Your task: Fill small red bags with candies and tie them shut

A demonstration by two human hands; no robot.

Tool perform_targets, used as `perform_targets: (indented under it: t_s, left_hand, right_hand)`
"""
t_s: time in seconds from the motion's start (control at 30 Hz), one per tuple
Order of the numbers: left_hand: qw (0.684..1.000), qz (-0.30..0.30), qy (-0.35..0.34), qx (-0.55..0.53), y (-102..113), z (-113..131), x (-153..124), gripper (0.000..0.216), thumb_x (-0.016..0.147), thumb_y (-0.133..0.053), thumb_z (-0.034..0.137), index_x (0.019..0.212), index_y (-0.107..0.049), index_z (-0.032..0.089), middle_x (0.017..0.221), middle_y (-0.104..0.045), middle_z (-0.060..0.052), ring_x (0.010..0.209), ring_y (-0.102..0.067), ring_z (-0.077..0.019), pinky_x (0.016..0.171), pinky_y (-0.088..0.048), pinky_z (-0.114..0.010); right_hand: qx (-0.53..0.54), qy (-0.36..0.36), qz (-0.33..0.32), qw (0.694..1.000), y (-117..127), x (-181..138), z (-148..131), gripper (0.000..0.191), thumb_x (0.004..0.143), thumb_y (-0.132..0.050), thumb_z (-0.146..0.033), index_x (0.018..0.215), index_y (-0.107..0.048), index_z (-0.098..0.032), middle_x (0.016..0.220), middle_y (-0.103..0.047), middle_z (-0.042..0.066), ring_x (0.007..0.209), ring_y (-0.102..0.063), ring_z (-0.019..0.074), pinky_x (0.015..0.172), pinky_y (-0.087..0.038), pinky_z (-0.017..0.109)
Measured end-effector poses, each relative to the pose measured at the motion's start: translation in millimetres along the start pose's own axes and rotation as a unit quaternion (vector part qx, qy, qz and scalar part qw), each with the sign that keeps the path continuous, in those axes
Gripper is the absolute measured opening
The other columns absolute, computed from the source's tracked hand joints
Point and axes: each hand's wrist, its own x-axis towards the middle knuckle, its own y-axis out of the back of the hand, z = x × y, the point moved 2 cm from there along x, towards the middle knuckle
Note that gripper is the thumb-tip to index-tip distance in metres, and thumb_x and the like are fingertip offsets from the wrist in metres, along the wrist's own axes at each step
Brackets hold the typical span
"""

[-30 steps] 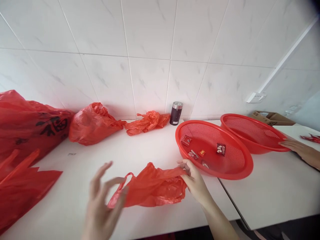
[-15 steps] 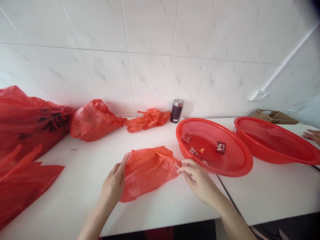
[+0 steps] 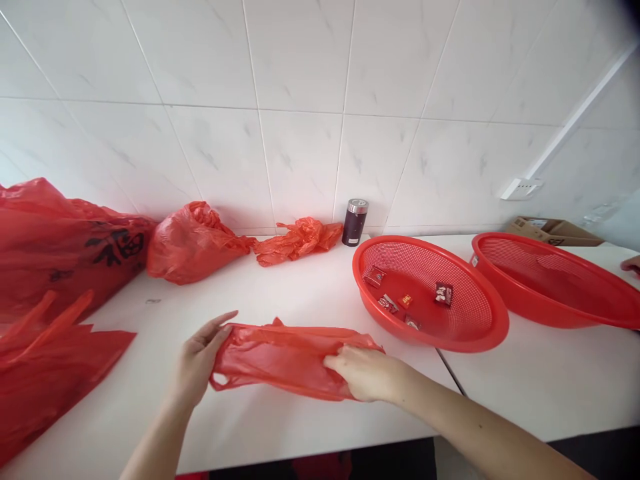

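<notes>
A thin red plastic bag (image 3: pixel 280 357) lies stretched flat on the white table (image 3: pixel 300 293) between my two hands. My left hand (image 3: pixel 197 360) holds the bag's left end, thumb and fingers pinched round the plastic near its handle loop. My right hand (image 3: pixel 365 373) is closed on the bag's right end, knuckles up. Just right of that hand stands a red mesh basket (image 3: pixel 470 333) with several small wrapped candies (image 3: pixel 443 293) in it.
A second red basket (image 3: pixel 555 303) sits at the right, with another person's fingertips (image 3: pixel 631 265) at the frame edge. Full red bags (image 3: pixel 195 243) and a crumpled one (image 3: pixel 297 241) line the tiled wall. A dark flask (image 3: pixel 355 223) stands behind. Flat red bags (image 3: pixel 45 373) lie at left.
The bag has been pulled out flat and lengthwise, nearer the table's front edge. My right hand went from touching its corner to gripping its right end; my left hand now pinches the left end.
</notes>
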Motion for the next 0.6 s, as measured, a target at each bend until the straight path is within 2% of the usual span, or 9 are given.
perform_targets:
  t_s: [0.03,0.1,0.13,0.2,0.27,0.33,0.43,0.53,0.6]
  left_hand:
    - [0.995,0.044,-0.038,0.077,6,1,5,0.054,0.074,-0.066,0.049,0.122,-0.063,0.023,0.089,-0.063,-0.004,0.066,-0.062,-0.0172,0.058,-0.051,-0.028]
    - [0.962,0.101,-0.133,0.214,6,10,4,0.044,0.078,-0.061,0.047,0.116,-0.067,0.025,0.106,-0.058,-0.007,0.086,-0.063,-0.0230,0.072,-0.054,-0.035]
    - [0.939,0.119,-0.188,0.262,0,17,-2,0.040,0.081,-0.059,0.045,0.115,-0.068,0.026,0.118,-0.054,-0.009,0.101,-0.059,-0.0267,0.083,-0.053,-0.039]
    - [0.885,0.138,-0.298,0.330,-20,29,-21,0.030,0.084,-0.057,0.039,0.109,-0.070,0.027,0.139,-0.042,-0.010,0.126,-0.045,-0.0319,0.102,-0.041,-0.049]
    - [0.829,0.121,-0.369,0.402,-45,33,-41,0.021,0.087,-0.057,0.033,0.098,-0.074,0.029,0.152,-0.031,-0.006,0.138,-0.029,-0.0363,0.110,-0.026,-0.059]
    - [0.791,0.073,-0.373,0.480,-67,24,-48,0.018,0.086,-0.059,0.028,0.091,-0.076,0.031,0.156,-0.028,-0.004,0.143,-0.018,-0.0413,0.109,-0.014,-0.068]
    - [0.776,0.019,-0.298,0.556,-77,-1,-35,0.028,0.083,-0.058,0.017,0.101,-0.075,0.030,0.157,-0.028,-0.008,0.143,-0.012,-0.0462,0.103,-0.014,-0.075]
    - [0.771,0.033,-0.242,0.588,-60,-17,-11,0.047,0.080,-0.052,0.005,0.117,-0.069,0.028,0.160,-0.020,-0.012,0.144,-0.007,-0.0470,0.102,-0.017,-0.076]
    - [0.778,0.028,-0.213,0.590,-42,-18,-2,0.060,0.076,-0.047,-0.001,0.125,-0.064,0.029,0.161,-0.017,-0.013,0.144,-0.008,-0.0465,0.102,-0.023,-0.072]
  right_hand:
    - [0.014,-0.002,-0.013,1.000,3,-3,-2,0.027,0.071,-0.060,-0.012,0.094,-0.066,-0.023,0.081,-0.066,0.006,0.070,-0.065,0.0232,0.054,-0.043,0.028]
    - [0.017,0.011,-0.011,1.000,10,-4,-8,0.021,0.071,-0.059,-0.014,0.089,-0.066,-0.023,0.071,-0.064,0.004,0.061,-0.063,0.0223,0.048,-0.038,0.026]
    - [0.006,0.017,-0.004,1.000,13,-4,-12,0.020,0.071,-0.059,-0.015,0.089,-0.066,-0.023,0.070,-0.064,0.004,0.062,-0.063,0.0235,0.048,-0.037,0.026]
    - [-0.026,0.018,0.009,0.999,18,-1,-17,0.023,0.072,-0.058,-0.016,0.091,-0.067,-0.022,0.071,-0.065,0.006,0.066,-0.064,0.0266,0.049,-0.037,0.027]
    - [-0.042,0.016,0.005,0.999,17,2,-18,0.026,0.072,-0.057,-0.017,0.095,-0.067,-0.023,0.069,-0.065,0.006,0.067,-0.065,0.0274,0.050,-0.038,0.028]
    - [-0.041,0.021,0.000,0.999,11,3,-17,0.031,0.071,-0.056,-0.015,0.099,-0.068,-0.024,0.068,-0.065,0.006,0.066,-0.064,0.0262,0.051,-0.038,0.028]
    - [-0.006,0.014,0.005,1.000,-2,3,-9,0.049,0.067,-0.058,-0.012,0.112,-0.065,-0.028,0.076,-0.066,0.006,0.070,-0.065,0.0251,0.049,-0.036,0.025]
    - [0.053,-0.067,0.020,0.996,-11,4,10,0.083,0.054,-0.064,-0.009,0.134,-0.051,-0.031,0.081,-0.067,0.005,0.069,-0.065,0.0243,0.047,-0.035,0.024]
    - [0.083,-0.113,0.032,0.990,-13,6,24,0.094,0.051,-0.064,-0.008,0.141,-0.044,-0.028,0.080,-0.067,0.006,0.066,-0.064,0.0239,0.046,-0.036,0.024]
